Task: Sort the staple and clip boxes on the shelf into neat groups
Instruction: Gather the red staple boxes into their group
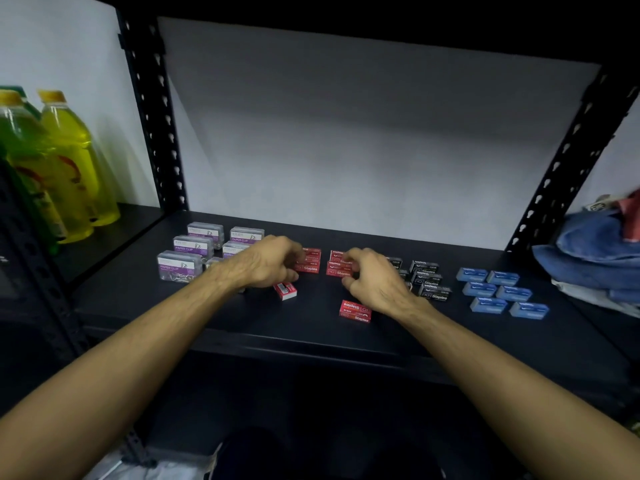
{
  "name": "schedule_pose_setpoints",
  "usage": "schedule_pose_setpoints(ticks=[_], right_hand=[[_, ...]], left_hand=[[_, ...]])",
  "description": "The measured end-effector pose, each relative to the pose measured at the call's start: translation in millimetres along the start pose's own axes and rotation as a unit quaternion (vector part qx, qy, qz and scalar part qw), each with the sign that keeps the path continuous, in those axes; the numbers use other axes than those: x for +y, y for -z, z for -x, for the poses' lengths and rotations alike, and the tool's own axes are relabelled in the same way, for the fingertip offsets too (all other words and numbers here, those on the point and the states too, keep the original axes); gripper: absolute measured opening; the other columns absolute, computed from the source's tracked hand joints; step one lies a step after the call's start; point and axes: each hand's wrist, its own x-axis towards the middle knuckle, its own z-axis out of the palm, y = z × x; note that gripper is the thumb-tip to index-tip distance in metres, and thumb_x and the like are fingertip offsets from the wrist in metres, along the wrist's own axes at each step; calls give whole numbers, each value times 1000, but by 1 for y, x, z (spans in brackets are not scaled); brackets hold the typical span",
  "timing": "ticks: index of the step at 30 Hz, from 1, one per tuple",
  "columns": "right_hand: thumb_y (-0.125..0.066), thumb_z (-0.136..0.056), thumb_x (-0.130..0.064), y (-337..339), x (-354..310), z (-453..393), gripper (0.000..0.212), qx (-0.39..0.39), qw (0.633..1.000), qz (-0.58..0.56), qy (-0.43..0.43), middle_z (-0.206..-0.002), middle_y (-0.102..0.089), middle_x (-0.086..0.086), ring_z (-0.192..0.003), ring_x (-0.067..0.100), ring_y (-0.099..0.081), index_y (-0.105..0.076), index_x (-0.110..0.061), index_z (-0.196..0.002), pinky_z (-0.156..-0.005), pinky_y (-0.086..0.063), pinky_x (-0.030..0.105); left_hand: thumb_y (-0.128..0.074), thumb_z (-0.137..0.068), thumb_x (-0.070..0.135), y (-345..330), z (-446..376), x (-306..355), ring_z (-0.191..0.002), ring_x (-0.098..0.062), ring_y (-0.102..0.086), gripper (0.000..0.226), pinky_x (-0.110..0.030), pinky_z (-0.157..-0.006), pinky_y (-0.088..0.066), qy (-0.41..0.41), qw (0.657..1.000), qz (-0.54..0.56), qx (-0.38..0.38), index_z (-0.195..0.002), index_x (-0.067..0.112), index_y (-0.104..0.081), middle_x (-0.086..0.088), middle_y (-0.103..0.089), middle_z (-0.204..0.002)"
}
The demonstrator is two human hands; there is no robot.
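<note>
On the black shelf (311, 337), several clear paper clip boxes (192, 245) with purple labels sit in a group at the left. Red staple boxes lie in the middle. My left hand (268, 263) has curled fingers on a red box (309, 263). My right hand (372, 278) pinches another red box (339, 269). One loose red box (285, 291) lies askew below my left hand, and another (356, 310) lies near the front. Black staple boxes (429, 282) are grouped right of my right hand. Blue staple boxes (502, 292) stand in two rows at the far right.
Yellow and green bottles (74, 161) stand on the neighbouring shelf at the left. Folded blue cloth (595, 251) lies at the right end. Black perforated uprights (152, 116) frame the bay, with a white wall behind.
</note>
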Motion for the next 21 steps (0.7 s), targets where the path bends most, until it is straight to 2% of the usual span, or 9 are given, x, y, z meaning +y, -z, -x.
schedule_pose_setpoints(ticks=[6, 8, 11, 13, 17, 21], right_hand=[[-64, -90, -31, -1, -5, 30, 37, -37, 999, 7, -9, -118, -61, 3, -105, 21, -61, -61, -16, -124, -85, -49, 31], [-65, -89, -34, -3, -5, 38, 37, -49, 999, 11, -17, -119, -62, 4, -106, 21, -61, -63, -17, -121, -88, -50, 34], [-62, -89, -37, -4, -5, 48, 32, -53, 998, 19, -28, -115, -64, 4, -105, 23, -62, -67, -18, -115, -87, -51, 36], [-60, -91, -35, -4, -5, 52, 31, -58, 998, 19, -27, -114, -66, 4, -105, 23, -62, -68, -16, -115, -86, -51, 34], [-61, -89, -25, -2, -5, 52, 34, -75, 997, 9, -19, -119, -67, 4, -110, 22, -62, -66, -13, -121, -91, -51, 33], [-62, -87, -18, -1, -6, 50, 41, -91, 996, -8, -8, -130, -61, 4, -120, 19, -56, -62, -12, -128, -95, -41, 23]], left_hand=[[-70, -88, 30, -16, 22, 9, -96, -10, -62, 39, -29, -87, -52, -3, 1000, -13, -19, -126, 22, -61, 3, -63, -120], [-68, -89, 30, -21, 26, 11, -99, -11, -61, 39, -27, -87, -50, 0, 1000, -17, -22, -127, 22, -61, 1, -61, -123], [-64, -91, 28, -29, 31, 14, -113, -16, -58, 40, -27, -94, -47, 6, 999, -38, -21, -130, 20, -60, -1, -56, -133], [-61, -92, 25, -33, 33, 14, -119, -18, -56, 39, -31, -100, -46, 12, 999, -41, -20, -130, 18, -60, -3, -54, -137], [-63, -91, 21, -34, 33, 16, -118, -18, -58, 38, -31, -100, -47, 11, 999, -26, -16, -128, 15, -62, -3, -56, -135], [-71, -87, 32, -35, 31, 19, -116, -15, -59, 45, -27, -97, -47, 9, 1000, 10, -26, -128, 16, -62, 0, -59, -133]])
